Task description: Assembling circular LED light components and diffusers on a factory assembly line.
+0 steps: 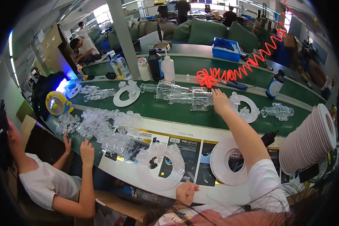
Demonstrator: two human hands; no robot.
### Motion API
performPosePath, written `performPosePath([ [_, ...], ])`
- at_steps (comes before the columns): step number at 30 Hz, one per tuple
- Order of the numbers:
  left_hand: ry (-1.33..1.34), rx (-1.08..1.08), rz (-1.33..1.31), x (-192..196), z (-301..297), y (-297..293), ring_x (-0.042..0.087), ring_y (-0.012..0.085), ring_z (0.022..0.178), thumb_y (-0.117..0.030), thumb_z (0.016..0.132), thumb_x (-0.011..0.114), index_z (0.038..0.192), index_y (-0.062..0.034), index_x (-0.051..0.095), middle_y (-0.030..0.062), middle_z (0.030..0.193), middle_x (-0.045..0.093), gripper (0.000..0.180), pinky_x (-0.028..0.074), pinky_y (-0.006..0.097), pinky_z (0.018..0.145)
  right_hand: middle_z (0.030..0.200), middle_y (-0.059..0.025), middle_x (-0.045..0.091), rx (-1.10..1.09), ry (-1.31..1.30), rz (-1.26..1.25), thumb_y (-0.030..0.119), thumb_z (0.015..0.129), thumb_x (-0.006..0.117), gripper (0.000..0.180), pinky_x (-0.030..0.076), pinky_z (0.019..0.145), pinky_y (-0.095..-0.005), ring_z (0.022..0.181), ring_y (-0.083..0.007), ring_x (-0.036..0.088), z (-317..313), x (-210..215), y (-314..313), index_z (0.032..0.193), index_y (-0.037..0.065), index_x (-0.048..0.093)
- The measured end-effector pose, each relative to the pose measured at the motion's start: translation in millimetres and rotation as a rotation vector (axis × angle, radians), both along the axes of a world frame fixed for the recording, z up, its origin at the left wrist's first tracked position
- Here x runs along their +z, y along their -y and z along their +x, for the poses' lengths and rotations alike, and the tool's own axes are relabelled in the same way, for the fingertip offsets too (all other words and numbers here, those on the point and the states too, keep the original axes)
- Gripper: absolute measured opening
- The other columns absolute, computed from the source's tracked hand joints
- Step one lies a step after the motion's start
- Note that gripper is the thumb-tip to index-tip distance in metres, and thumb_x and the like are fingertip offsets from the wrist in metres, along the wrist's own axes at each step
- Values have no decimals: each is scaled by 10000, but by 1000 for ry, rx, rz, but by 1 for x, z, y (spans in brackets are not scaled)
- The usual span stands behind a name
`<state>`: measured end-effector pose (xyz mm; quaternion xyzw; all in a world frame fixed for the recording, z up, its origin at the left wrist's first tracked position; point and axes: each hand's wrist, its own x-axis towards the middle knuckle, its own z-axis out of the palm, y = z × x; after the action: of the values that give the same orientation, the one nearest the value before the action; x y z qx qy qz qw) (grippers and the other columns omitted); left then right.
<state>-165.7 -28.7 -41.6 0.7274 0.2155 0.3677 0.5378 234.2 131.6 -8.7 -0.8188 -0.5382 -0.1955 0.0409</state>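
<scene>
My right hand (221, 101) reaches over the green belt, its fingers closed at the right end of a long clear plastic assembly (180, 96). The fingertips are partly hidden. Close to the bench's front edge, my left hand (187, 193) is curled into a loose fist, with nothing seen in it. Ahead of that hand, a white ring (143, 174) carries clear plastic pieces around its rim. A bare white ring (219, 171) lies beneath my right forearm. Beyond the forearm on the belt is another white ring (253, 109) with clear parts on it.
A large pile of clear plastic parts (98, 124) lies at left, beside a co-worker's hands (87, 150). A big white spool (305, 141) stands at right. Bottles (168, 68) and a blue bin (226, 54) stand farther back. A red coiled hose (248, 66) hangs over the belt.
</scene>
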Motion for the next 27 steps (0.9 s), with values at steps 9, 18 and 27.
performPosePath([
  [9, -22, -23, -6, 3, -1, -5, 617, 238, 645, -94, 918, 483, 846, 19, 622, 125, 717, 614, 192, 480, 321, 594, 1066, -97, 533, 46, -36, 34, 17, 771, 554, 582, 428, 897, -398, 1102, -270, 502, 1, -4, -15, 1327, 152, 444],
  [18, -36, -29, 9, 4, 2, 1, 606, 206, 640, -131, 945, 434, 828, 32, 616, 115, 699, 609, 271, 467, 303, 599, 947, -166, 580, 12, 3, -29, 27, 733, 613, 494, 482, 778, -415, 903, -326, 601, -4, -10, -16, 1197, 92, 453],
  [27, -33, -4, -4, 2, 1, -1, 607, 199, 648, -148, 956, 430, 830, 30, 614, 112, 702, 610, 285, 467, 299, 608, 1069, -191, 571, 27, -254, -232, 125, 665, 746, 676, 527, 789, -418, 964, -354, 618, -34, 39, 3, 1257, 104, 419],
])
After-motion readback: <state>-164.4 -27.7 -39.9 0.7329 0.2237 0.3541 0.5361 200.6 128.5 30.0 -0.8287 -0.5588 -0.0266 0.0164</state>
